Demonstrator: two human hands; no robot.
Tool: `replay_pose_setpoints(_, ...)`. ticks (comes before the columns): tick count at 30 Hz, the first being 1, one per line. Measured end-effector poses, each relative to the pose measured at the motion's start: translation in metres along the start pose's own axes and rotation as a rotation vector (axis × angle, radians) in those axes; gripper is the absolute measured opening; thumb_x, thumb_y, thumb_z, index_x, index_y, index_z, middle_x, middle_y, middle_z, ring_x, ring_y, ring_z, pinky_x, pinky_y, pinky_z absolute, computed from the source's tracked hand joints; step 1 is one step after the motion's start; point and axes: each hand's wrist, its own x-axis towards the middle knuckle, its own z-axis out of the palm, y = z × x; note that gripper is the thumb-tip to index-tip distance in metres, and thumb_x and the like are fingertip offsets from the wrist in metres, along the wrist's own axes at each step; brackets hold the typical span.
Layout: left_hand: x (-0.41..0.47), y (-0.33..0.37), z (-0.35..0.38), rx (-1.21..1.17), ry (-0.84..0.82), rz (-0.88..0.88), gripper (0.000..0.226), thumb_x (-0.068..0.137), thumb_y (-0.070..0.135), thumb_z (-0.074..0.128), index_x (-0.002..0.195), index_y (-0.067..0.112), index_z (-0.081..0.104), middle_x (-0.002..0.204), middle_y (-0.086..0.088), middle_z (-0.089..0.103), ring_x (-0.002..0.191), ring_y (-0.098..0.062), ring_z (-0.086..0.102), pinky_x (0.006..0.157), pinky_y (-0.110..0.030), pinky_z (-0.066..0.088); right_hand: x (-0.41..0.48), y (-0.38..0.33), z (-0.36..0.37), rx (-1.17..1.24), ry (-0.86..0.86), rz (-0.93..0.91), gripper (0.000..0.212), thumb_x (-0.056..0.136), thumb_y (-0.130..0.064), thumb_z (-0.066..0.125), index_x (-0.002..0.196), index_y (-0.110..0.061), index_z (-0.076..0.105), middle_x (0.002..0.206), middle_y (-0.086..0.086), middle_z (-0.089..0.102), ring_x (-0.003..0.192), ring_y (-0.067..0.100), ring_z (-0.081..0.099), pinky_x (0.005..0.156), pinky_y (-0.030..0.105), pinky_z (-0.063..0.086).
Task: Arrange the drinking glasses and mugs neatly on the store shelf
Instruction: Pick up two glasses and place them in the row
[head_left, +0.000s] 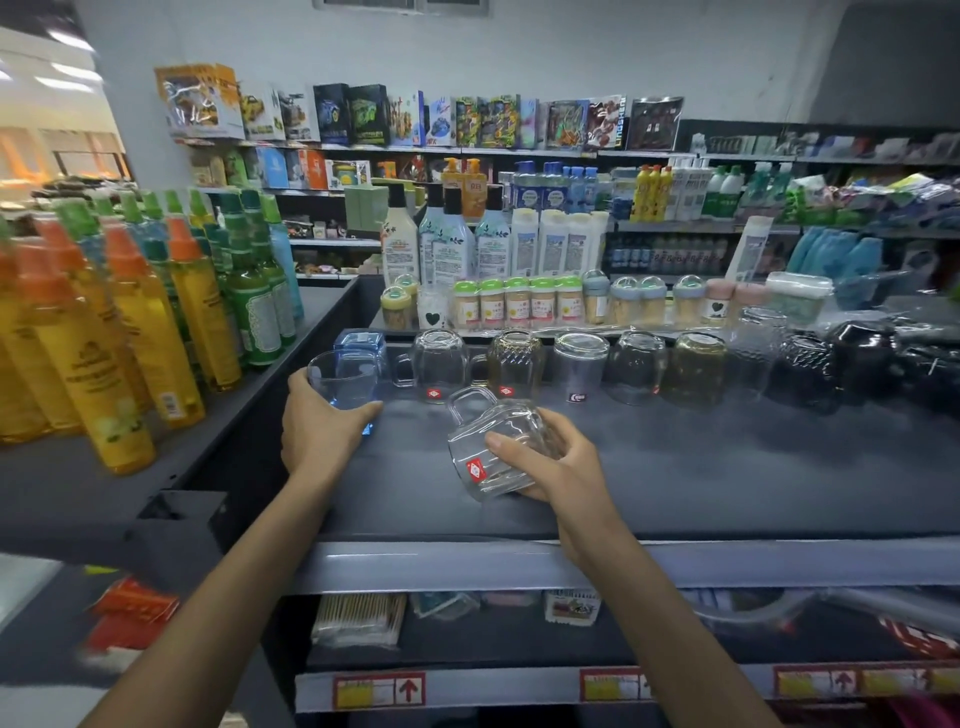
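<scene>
Closest to my view, both forearms (208, 597) reach up from the bottom edge toward the dark shelf (727, 467). The left hand (322, 423) is curled round a blue-tinted glass (345, 387) that stands mouth up at the shelf's left end, the fingers wrapped about its lower part. The right hand (556, 467) grips a clear mug (493, 447) near the middle of the shelf's front. The mug is tipped over at a slant, its handle points up and away from me and a red sticker faces me. I cannot tell whether it touches the shelf surface. Along the back of the shelf runs a row of glasses and mugs (579, 366) set mouth down. A blue square one sits just behind the held glass, clear and amber ones follow, and dark ones close the far right. Behind that row, on a raised ledge, stand small jars (519, 304) with green lids. On the neighbouring shelf to the left, yellow and green spray bottles (119, 338) are packed close together.
</scene>
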Motion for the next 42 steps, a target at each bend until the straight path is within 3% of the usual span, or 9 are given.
replay_pose_setpoints(6, -0.006, 0.003, -0.009, 0.082, -0.042, 0.008, 0.100, 0.073, 0.034, 0.092, 0.152, 0.018, 0.033, 0.150, -0.010, 0.049, 0.130, -0.035, 0.055, 0.100, -0.049, 0.048, 0.003, 0.002, -0.001, 0.025, 0.005, 0.007, 0.053, 0.075, -0.018, 0.091, 0.122, -0.016, 0.067, 0.112, 0.002, 0.078, 0.103, 0.020, 0.075, 0.085, 0.037, 0.062)
replay_pose_setpoints(10, -0.027, 0.007, -0.023, 0.172, -0.001, 0.080, 0.104, 0.075, 0.042, 0.089, 0.156, 0.022, 0.027, 0.152, -0.011, 0.044, 0.133, -0.034, 0.052, 0.098, -0.052, 0.049, 0.007, 0.000, -0.002, 0.041, 0.058, 0.008, 0.087, 0.056, -0.042, 0.098, 0.131, -0.017, 0.061, 0.122, 0.001, 0.073, 0.106, 0.022, 0.075, 0.091, 0.053, 0.061)
replay_pose_setpoints(14, -0.051, 0.011, -0.033, 0.072, 0.003, 0.248, 0.089, 0.077, 0.038, 0.088, 0.150, 0.030, 0.038, 0.141, -0.004, 0.052, 0.122, -0.023, 0.059, 0.097, -0.046, 0.054, 0.010, -0.009, -0.002, -0.012, 0.044, -0.035, 0.088, 0.058, -0.043, 0.099, 0.131, -0.018, 0.057, 0.118, -0.002, 0.075, 0.104, 0.018, 0.075, 0.089, 0.044, 0.062)
replay_pose_setpoints(18, -0.063, 0.020, -0.032, -0.111, -0.239, 0.319, 0.070, 0.080, 0.031, 0.088, 0.140, 0.034, 0.052, 0.125, 0.006, 0.061, 0.107, -0.005, 0.063, 0.088, -0.028, 0.058, 0.014, -0.017, 0.003, -0.124, 0.010, -0.115, 0.063, 0.065, -0.030, 0.095, 0.118, -0.026, 0.060, 0.108, -0.008, 0.075, 0.094, 0.002, 0.073, 0.076, 0.025, 0.060)
replay_pose_setpoints(21, -0.069, 0.025, -0.026, -0.145, -0.406, 0.328, 0.077, 0.078, 0.035, 0.089, 0.143, 0.040, 0.048, 0.124, 0.015, 0.058, 0.107, 0.001, 0.063, 0.079, -0.013, 0.054, 0.022, -0.021, 0.009, -0.208, -0.004, -0.153, 0.070, 0.062, -0.027, 0.099, 0.123, -0.023, 0.063, 0.111, -0.006, 0.076, 0.096, 0.005, 0.074, 0.082, 0.030, 0.060)
replay_pose_setpoints(26, -0.070, 0.027, -0.012, -0.130, -0.544, 0.292, 0.101, 0.072, 0.038, 0.093, 0.154, 0.042, 0.034, 0.131, 0.017, 0.051, 0.109, 0.002, 0.064, 0.093, -0.021, 0.054, 0.039, -0.028, 0.017, -0.350, -0.034, -0.223, 0.071, 0.061, -0.017, 0.099, 0.123, -0.018, 0.064, 0.111, -0.014, 0.071, 0.094, -0.012, 0.067, 0.079, 0.008, 0.050)
replay_pose_setpoints(32, -0.061, 0.026, 0.001, -0.087, -0.493, 0.252, 0.099, 0.069, 0.036, 0.095, 0.150, 0.036, 0.037, 0.132, 0.005, 0.058, 0.104, -0.008, 0.070, 0.100, -0.039, 0.056, 0.058, -0.026, 0.024, -0.454, -0.058, -0.229, 0.070, 0.060, -0.016, 0.100, 0.121, -0.016, 0.066, 0.108, -0.009, 0.074, 0.097, 0.003, 0.072, 0.079, 0.008, 0.051)
replay_pose_setpoints(37, -0.054, 0.024, 0.006, -0.030, -0.425, 0.229, 0.083, 0.078, 0.033, 0.089, 0.145, 0.036, 0.040, 0.100, 0.024, 0.059, 0.095, -0.006, 0.067, 0.079, -0.013, 0.048, 0.076, -0.023, 0.037, -0.590, -0.007, -0.220, 0.078, 0.055, -0.031, 0.102, 0.120, -0.024, 0.059, 0.106, -0.018, 0.066, 0.095, -0.007, 0.063, 0.073, 0.000, 0.043)
replay_pose_setpoints(42, -0.048, 0.012, 0.013, 0.060, -0.397, 0.235, 0.083, 0.082, 0.044, 0.083, 0.151, 0.035, 0.038, 0.117, 0.008, 0.061, 0.108, -0.015, 0.064, 0.096, -0.041, 0.055, 0.093, -0.015, 0.050, -0.795, 0.062, -0.258, 0.087, 0.054, -0.050, 0.098, 0.126, -0.023, 0.057, 0.115, -0.010, 0.065, 0.109, 0.011, 0.061, 0.090, 0.025, 0.049)
